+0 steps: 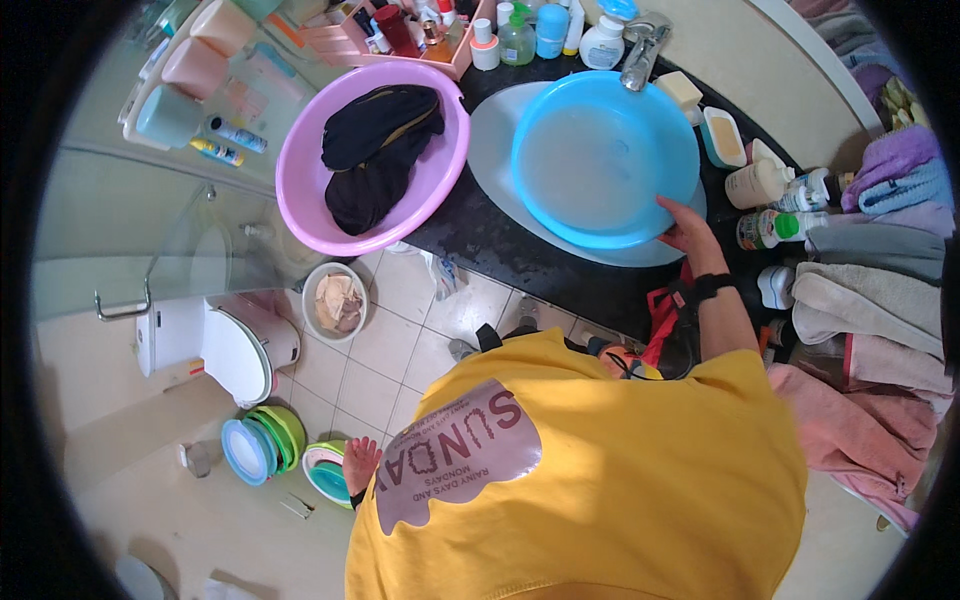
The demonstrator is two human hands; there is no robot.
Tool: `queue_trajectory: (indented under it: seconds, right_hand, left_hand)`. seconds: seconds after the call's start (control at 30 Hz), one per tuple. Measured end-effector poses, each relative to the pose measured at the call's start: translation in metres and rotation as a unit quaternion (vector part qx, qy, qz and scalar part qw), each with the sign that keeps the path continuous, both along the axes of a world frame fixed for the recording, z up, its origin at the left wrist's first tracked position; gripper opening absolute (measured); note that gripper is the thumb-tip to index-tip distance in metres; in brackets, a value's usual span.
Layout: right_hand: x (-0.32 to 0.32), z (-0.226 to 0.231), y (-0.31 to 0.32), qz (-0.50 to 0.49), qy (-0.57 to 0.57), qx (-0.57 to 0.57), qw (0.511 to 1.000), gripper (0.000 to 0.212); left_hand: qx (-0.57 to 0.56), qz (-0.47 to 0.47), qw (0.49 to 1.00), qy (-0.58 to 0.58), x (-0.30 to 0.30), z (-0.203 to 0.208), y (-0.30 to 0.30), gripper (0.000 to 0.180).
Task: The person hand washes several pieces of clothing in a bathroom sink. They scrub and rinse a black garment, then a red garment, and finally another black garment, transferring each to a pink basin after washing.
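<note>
My right hand (688,228) grips the lower right rim of a light blue basin (606,240). The basin rests over the white sink (490,135), under the metal faucet (646,52), and looks to hold some cloudy water. My left hand (361,464) hangs at my left side, holding nothing, fingers apart. To the left of the blue basin, a pink basin (290,190) sits on the dark counter. Bunched black clothing (380,130) with a tan zip or trim lies inside it.
Bottles and soap boxes (722,137) line the counter's right; towels (870,305) hang beyond. A pink organizer (345,45) stands at the back. On the tiled floor are a waste bin (312,318), a white toilet (240,350) and stacked basins (247,450). A glass door (110,220) is at left.
</note>
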State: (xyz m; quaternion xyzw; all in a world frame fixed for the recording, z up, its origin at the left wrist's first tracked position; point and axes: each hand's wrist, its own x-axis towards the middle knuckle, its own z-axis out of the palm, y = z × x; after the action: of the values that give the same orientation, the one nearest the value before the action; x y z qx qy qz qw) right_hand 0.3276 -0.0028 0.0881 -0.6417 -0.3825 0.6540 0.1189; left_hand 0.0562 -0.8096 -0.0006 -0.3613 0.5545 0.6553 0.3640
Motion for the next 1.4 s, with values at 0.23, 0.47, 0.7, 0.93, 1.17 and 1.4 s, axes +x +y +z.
queue_trajectory:
  seconds: [0.23, 0.47, 0.7, 0.93, 1.17, 1.4]
  right_hand:
    - [-0.001, 0.056, 0.004, 0.044, -0.122, 0.27, 0.954, 0.058]
    - [-0.021, 0.115, -0.008, 0.145, -0.082, 0.521, 0.837, 0.045]
    - [-0.054, 0.163, -0.024, 0.226, -0.219, 0.544, 0.777, 0.039]
    - [-0.087, 0.173, -0.042, 0.267, -0.296, 0.61, 0.685, 0.038]
    - [-0.094, 0.174, -0.045, 0.268, -0.3, 0.608, 0.684, 0.036]
    - [-0.089, 0.179, -0.043, 0.269, -0.281, 0.576, 0.719, 0.04]
  left_hand:
    - [-0.051, -0.022, 0.995, 0.079, -0.014, 0.019, 0.028, 0.053]
    - [-0.069, -0.088, 0.992, 0.064, -0.037, 0.019, 0.045, 0.05]
    - [-0.105, -0.112, 0.985, 0.072, -0.047, 0.017, 0.049, 0.049]
    - [-0.133, -0.099, 0.985, 0.051, -0.04, 0.02, 0.049, 0.048]
    - [-0.109, -0.109, 0.987, 0.032, -0.027, 0.007, 0.031, 0.048]
    - [-0.102, -0.093, 0.99, 0.036, -0.025, 0.009, 0.037, 0.048]
